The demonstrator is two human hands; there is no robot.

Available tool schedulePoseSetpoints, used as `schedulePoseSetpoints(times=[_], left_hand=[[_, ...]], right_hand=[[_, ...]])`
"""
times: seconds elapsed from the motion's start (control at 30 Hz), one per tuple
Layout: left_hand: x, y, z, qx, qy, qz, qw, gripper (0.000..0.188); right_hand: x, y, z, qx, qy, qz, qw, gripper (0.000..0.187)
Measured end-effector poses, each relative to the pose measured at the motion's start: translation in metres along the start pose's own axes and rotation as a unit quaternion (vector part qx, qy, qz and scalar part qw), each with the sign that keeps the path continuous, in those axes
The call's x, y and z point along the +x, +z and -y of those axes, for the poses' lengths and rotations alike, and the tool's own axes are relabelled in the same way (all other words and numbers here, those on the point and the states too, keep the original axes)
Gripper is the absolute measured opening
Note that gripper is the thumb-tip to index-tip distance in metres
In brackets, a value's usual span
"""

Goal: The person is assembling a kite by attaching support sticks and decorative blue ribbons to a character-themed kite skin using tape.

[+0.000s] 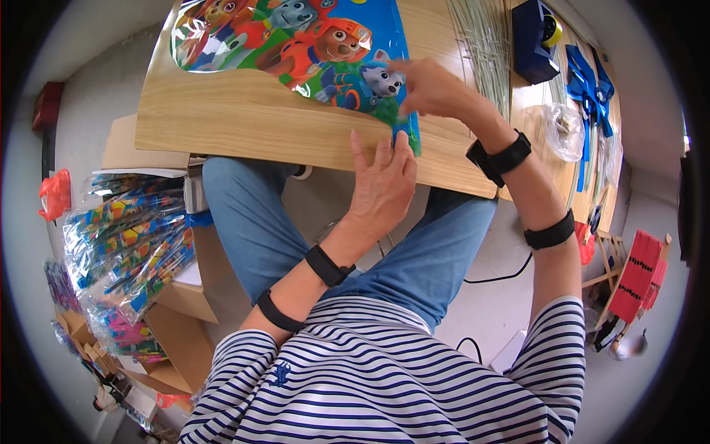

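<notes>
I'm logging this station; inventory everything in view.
Wooden tabletop: at least one, light brown, ahead
Cartoon-dog plastic sheet: one, multicoloured, on tabletop
Thin sticks: many, pale, right of sheet
Tape dispenser: one, dark blue, right of sticks
Straps: several, blue, tabletop's right
Plastic bag: one, clear, beside straps
Printed packs: many, multicoloured, left
Cartons: several, brown, left
Carrier bag: one, red, far left
Bundles: several, red, far right
Cables: at least two, black, right
Jeans: one pair, blue, centre
Shirt: one, striped white-navy, bottom
Bands: four, black, two per forearm
Left hand: one, at sheet's lower corner
Right hand: one, at sheet's right edge, blurred
</notes>
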State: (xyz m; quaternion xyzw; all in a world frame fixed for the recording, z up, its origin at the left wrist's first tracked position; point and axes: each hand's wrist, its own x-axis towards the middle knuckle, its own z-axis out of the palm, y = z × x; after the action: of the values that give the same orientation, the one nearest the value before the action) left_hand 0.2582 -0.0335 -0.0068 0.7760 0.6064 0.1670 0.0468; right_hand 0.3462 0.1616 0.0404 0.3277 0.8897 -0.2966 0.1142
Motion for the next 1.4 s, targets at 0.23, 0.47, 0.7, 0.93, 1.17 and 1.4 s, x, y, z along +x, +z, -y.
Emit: schedulePoseSetpoints(times=[0.23, 0.47, 0.7, 0.93, 1.17, 1.4], left_hand=[[0.000, 0.000, 0.002, -0.015, -0.006, -0.004, 1.000, 0.065], [0.000, 0.001, 0.000, -0.024, -0.009, 0.000, 1.000, 0.065], [0.001, 0.002, -0.001, -0.025, -0.003, -0.012, 1.000, 0.064], [-0.002, -0.002, 0.006, -0.022, -0.024, -0.001, 0.999, 0.067], [-0.011, -0.014, 0.009, -0.103, 0.009, -0.015, 0.995, 0.070], [0.009, -0.070, 0.150, 0.052, -0.046, -0.095, 0.993, 0.065]], right_hand=[[-0.035, 0.025, 0.000, 0.141, 0.075, -0.209, 0.965, 0.023], [-0.039, 0.058, 0.008, 0.182, 0.246, -0.193, 0.932, 0.027], [-0.025, 0.052, 0.014, 0.124, 0.275, -0.247, 0.921, 0.027], [-0.009, 0.067, 0.027, 0.063, 0.286, -0.373, 0.880, 0.035], [-0.013, 0.061, 0.009, 0.131, 0.308, -0.292, 0.896, 0.031], [-0.104, 0.011, -0.045, -0.098, 0.269, -0.386, 0.877, 0.016]])
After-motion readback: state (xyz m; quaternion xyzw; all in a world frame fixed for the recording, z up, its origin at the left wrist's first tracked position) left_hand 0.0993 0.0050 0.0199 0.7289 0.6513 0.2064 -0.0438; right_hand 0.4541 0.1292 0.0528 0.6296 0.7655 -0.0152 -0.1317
